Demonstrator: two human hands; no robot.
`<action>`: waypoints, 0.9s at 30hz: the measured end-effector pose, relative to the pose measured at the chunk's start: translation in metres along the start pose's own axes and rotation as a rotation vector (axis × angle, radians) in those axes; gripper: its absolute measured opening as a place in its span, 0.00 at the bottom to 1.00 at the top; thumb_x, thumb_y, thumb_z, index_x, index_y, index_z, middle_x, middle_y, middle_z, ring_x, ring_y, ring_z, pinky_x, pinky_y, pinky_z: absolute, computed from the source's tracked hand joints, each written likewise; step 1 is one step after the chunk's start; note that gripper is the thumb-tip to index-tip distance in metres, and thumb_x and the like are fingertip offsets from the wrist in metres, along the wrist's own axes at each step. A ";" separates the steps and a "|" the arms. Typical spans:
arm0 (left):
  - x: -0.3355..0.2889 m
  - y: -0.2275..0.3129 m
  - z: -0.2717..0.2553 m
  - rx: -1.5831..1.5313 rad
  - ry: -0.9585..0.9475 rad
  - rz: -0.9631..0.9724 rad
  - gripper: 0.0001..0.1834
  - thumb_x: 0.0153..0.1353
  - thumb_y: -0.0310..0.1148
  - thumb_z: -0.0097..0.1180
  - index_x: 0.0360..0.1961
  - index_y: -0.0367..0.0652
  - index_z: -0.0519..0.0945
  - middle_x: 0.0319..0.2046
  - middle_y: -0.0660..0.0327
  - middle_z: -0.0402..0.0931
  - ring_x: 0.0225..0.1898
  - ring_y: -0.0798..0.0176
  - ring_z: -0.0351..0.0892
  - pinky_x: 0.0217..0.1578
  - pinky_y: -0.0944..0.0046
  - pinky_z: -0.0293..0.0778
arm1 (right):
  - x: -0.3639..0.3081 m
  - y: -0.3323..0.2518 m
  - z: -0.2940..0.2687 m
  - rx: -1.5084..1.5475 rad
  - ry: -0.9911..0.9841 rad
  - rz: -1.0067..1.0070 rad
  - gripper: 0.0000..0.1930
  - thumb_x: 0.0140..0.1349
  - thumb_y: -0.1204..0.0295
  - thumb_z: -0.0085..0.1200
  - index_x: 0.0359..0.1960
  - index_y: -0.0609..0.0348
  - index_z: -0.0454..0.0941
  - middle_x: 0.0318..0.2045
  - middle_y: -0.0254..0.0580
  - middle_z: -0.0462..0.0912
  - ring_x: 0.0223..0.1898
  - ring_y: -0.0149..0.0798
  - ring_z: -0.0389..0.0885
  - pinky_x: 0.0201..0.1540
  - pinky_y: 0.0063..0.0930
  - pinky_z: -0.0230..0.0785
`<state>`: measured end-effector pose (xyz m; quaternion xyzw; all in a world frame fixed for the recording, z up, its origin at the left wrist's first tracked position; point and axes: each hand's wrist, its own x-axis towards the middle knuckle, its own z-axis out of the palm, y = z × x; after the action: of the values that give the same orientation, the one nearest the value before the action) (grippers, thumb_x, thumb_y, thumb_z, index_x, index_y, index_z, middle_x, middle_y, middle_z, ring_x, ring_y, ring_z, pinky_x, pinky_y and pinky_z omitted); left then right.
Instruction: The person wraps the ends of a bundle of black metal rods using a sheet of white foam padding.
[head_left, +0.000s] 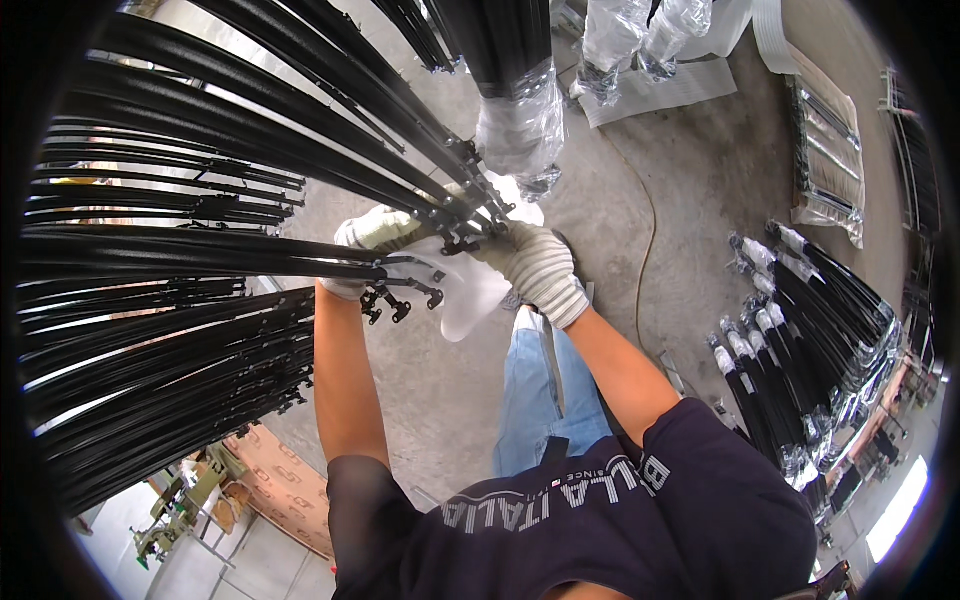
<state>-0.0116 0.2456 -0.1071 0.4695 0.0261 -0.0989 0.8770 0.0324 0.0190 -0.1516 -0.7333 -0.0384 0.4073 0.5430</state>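
Observation:
Long black metal tubes [250, 115] with small dark brackets [465, 220] at their ends reach in from the upper left. A white, soft-looking sheet [475, 300], seemingly packing foam, hangs around and below those bracketed ends. My right hand [545, 270], in a white knit glove, is closed at the tube ends, on the sheet's edge as far as I can see. Behind a lower pair of black tubes [200, 252] is my gloved left hand [378, 230], next to the sheet. Those tubes cover part of it, and its fingertips are hidden.
More black tubes [180, 370] are stacked at the left. Ahead stands a bundle [520, 120] with its end wrapped in clear plastic. Wrapped bundles [790, 350] lie at the right, below a plastic-covered pack [828, 150]. A thin hose [650, 230] crosses the concrete floor [700, 170].

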 end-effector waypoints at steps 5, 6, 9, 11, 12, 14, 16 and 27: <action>0.002 0.005 -0.001 0.039 0.027 -0.091 0.26 0.49 0.38 0.57 0.43 0.26 0.72 0.42 0.50 0.73 0.47 0.58 0.71 0.48 0.60 0.67 | -0.016 -0.024 -0.009 -0.406 0.203 -0.085 0.09 0.46 0.71 0.59 0.29 0.61 0.76 0.24 0.40 0.78 0.25 0.33 0.75 0.31 0.26 0.67; 0.002 0.004 -0.002 0.041 0.034 -0.100 0.26 0.49 0.38 0.57 0.43 0.27 0.71 0.42 0.50 0.73 0.47 0.58 0.71 0.48 0.60 0.67 | -0.019 -0.023 -0.011 -0.417 0.245 -0.205 0.09 0.44 0.71 0.60 0.26 0.59 0.75 0.22 0.41 0.77 0.25 0.36 0.75 0.32 0.28 0.67; 0.002 -0.001 -0.003 0.036 0.064 -0.118 0.26 0.49 0.38 0.57 0.44 0.27 0.71 0.42 0.50 0.72 0.47 0.58 0.71 0.48 0.60 0.66 | -0.025 -0.027 -0.014 -0.306 0.284 -0.266 0.07 0.44 0.73 0.59 0.26 0.59 0.75 0.22 0.41 0.77 0.25 0.36 0.75 0.31 0.27 0.67; 0.001 -0.004 -0.004 0.036 0.087 -0.122 0.26 0.49 0.38 0.57 0.44 0.27 0.71 0.42 0.51 0.72 0.47 0.58 0.71 0.48 0.60 0.66 | -0.026 -0.028 -0.018 -0.220 0.296 -0.373 0.05 0.45 0.75 0.57 0.25 0.59 0.75 0.22 0.41 0.77 0.25 0.37 0.75 0.31 0.27 0.67; 0.001 -0.006 -0.005 0.039 0.101 -0.122 0.26 0.49 0.38 0.57 0.44 0.27 0.71 0.42 0.51 0.72 0.47 0.58 0.70 0.48 0.60 0.66 | -0.025 -0.029 -0.020 -0.176 0.301 -0.427 0.04 0.45 0.77 0.57 0.25 0.59 0.75 0.22 0.41 0.77 0.25 0.37 0.75 0.31 0.26 0.67; 0.000 -0.009 -0.008 0.042 0.125 -0.120 0.26 0.49 0.38 0.57 0.44 0.27 0.71 0.43 0.51 0.72 0.47 0.58 0.70 0.48 0.60 0.66 | -0.025 -0.037 -0.022 -0.219 0.359 -0.472 0.04 0.46 0.79 0.55 0.25 0.59 0.75 0.22 0.42 0.77 0.25 0.38 0.76 0.30 0.26 0.67; 0.000 -0.012 -0.010 0.043 0.143 -0.121 0.26 0.49 0.38 0.57 0.44 0.28 0.71 0.43 0.51 0.72 0.47 0.58 0.70 0.48 0.60 0.66 | -0.021 -0.038 -0.024 -0.323 0.422 -0.560 0.06 0.46 0.81 0.53 0.27 0.59 0.74 0.23 0.42 0.77 0.26 0.39 0.76 0.29 0.26 0.66; 0.013 -0.022 -0.008 0.164 0.219 -0.170 0.26 0.49 0.38 0.57 0.45 0.29 0.71 0.44 0.52 0.72 0.46 0.59 0.70 0.48 0.61 0.65 | -0.001 -0.038 -0.042 0.206 -0.183 -0.270 0.12 0.49 0.76 0.52 0.38 0.58 0.71 0.32 0.39 0.77 0.36 0.30 0.75 0.40 0.21 0.65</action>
<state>-0.0032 0.2384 -0.1315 0.5434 0.1533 -0.1229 0.8162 0.0732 0.0016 -0.1157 -0.6218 -0.1438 0.3975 0.6594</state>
